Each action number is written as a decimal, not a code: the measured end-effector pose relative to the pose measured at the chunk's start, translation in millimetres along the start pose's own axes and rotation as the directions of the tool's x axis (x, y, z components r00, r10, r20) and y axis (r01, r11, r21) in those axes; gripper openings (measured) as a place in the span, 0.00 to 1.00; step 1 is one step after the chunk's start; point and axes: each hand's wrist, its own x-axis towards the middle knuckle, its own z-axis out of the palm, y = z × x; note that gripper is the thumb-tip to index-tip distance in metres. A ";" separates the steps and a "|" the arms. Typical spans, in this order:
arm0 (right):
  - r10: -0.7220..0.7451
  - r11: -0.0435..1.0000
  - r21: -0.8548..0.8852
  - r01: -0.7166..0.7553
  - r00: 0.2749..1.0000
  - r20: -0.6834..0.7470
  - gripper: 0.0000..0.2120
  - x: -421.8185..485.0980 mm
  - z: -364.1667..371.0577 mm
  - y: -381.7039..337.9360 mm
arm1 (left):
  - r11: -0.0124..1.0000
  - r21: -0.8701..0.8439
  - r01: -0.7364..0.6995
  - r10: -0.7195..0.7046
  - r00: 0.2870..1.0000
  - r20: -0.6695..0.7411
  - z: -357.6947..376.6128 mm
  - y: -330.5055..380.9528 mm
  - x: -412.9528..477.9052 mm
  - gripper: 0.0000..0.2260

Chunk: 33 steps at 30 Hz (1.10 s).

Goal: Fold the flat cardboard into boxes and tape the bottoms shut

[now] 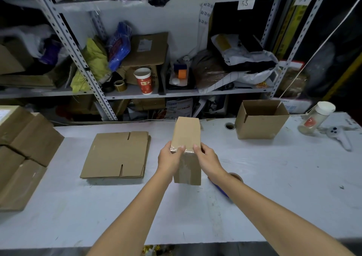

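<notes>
Cardboard box (pixel 187 132) in left grip (pixel 170 158) and right grip (pixel 207 158), beside flat cardboard (pixel 117 154).

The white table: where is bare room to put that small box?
Widest bare patch: the table in front of the open box, right of the tape roll. Another lies along the near edge, below the flat cardboard. Crowded: the left end with stacked boxes, the far right corner with a jar and white controller.

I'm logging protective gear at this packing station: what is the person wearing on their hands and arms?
Nothing that shows. The left hand and right hand have no gloves, and neither wrist has a watch or bracelet. Both forearms are bare down to the frame's lower edge, with no sleeve in view.
</notes>
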 end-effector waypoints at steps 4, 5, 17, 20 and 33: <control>0.017 0.996 0.086 -0.025 0.995 0.094 0.32 -1.3 0.2 0.5 | 0.999 -0.048 0.007 -0.009 0.999 -0.039 -7.2 2.1 2.6 0.09; 0.017 0.994 0.102 -0.028 0.995 0.103 0.35 -0.5 -0.6 1.0 | 0.999 -0.049 0.006 -0.007 0.999 -0.038 -7.5 2.8 2.5 0.09; 0.057 0.985 0.159 -0.061 0.998 0.030 0.14 -0.7 -14.9 -12.5 | 0.995 -0.034 -0.093 0.098 0.974 0.204 -21.1 12.0 -1.1 0.13; 0.091 0.975 0.202 -0.098 0.995 0.043 0.16 -3.9 -16.1 -18.3 | 0.994 -0.016 -0.107 0.108 0.977 0.182 -25.8 9.4 1.2 0.13; -0.524 0.523 -0.666 0.532 0.817 0.241 0.34 -7.3 -21.2 -7.1 | 0.975 0.204 -0.086 0.003 0.928 0.373 -30.6 28.8 4.2 0.21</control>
